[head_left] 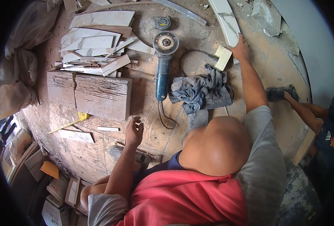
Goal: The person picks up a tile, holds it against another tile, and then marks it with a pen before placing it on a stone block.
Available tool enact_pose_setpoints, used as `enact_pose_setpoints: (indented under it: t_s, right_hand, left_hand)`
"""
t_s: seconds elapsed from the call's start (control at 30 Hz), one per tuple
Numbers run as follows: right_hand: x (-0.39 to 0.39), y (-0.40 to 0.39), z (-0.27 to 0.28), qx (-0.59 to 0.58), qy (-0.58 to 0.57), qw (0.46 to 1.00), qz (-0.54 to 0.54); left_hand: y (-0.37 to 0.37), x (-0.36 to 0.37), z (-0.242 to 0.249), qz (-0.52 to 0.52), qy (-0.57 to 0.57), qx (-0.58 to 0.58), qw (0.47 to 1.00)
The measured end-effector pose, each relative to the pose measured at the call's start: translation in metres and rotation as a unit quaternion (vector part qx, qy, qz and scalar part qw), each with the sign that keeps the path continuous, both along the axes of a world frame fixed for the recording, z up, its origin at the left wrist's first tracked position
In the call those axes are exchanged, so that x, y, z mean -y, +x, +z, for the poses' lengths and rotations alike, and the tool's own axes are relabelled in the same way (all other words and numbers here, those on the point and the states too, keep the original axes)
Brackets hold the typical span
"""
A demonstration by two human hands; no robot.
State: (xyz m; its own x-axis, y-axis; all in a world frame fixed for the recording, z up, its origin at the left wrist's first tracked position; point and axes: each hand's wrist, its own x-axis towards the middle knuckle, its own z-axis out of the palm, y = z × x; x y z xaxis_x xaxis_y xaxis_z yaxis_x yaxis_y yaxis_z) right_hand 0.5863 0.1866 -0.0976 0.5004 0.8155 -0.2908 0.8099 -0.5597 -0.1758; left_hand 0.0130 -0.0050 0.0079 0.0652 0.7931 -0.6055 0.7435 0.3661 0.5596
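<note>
My right hand reaches far out and grips the near end of a long white marbled tile strip. A cream power socket block lies just beside that hand. My left hand hovers near the corner of a scored, cracked block, its fingers loosely curled and apart, with nothing visible in them. Between my hands an angle grinder lies on the floor, disc facing up. A crumpled dusty grey-blue cloth lies to the grinder's right.
Cut tile pieces are heaped behind the block. A tape measure sits beyond the grinder. Small tile offcuts and a yellow-tipped stick lie at left. Another person's legs are at right, near a broken chunk by the wall.
</note>
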Motion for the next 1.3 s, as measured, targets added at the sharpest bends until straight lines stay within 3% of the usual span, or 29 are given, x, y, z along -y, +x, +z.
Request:
enact_pose_setpoints:
  t_s: [0.27, 0.43, 0.63, 1.0, 1.3]
  right_hand:
    - [-0.070, 0.001, -0.006, -0.066, 0.058, 0.996, -0.019]
    - [-0.108, -0.008, -0.017, -0.008, 0.078, 0.997, -0.002]
    - [-0.109, -0.018, 0.003, 0.051, -0.005, 0.999, -0.013]
    - [-0.112, -0.014, 0.002, 0.068, 0.039, 0.996, 0.039]
    - [-0.113, -0.012, 0.001, 0.078, 0.002, 0.996, 0.040]
  left_hand:
    - [0.000, 0.017, -0.004, 0.009, -0.027, -0.019, 0.999]
    - [0.009, 0.023, -0.003, 0.031, -0.045, -0.030, 0.998]
    - [0.016, 0.031, 0.001, 0.047, -0.065, -0.034, 0.996]
    - [0.032, 0.039, 0.008, 0.085, -0.099, -0.026, 0.991]
    - [0.034, 0.029, 0.005, 0.079, -0.100, -0.014, 0.992]
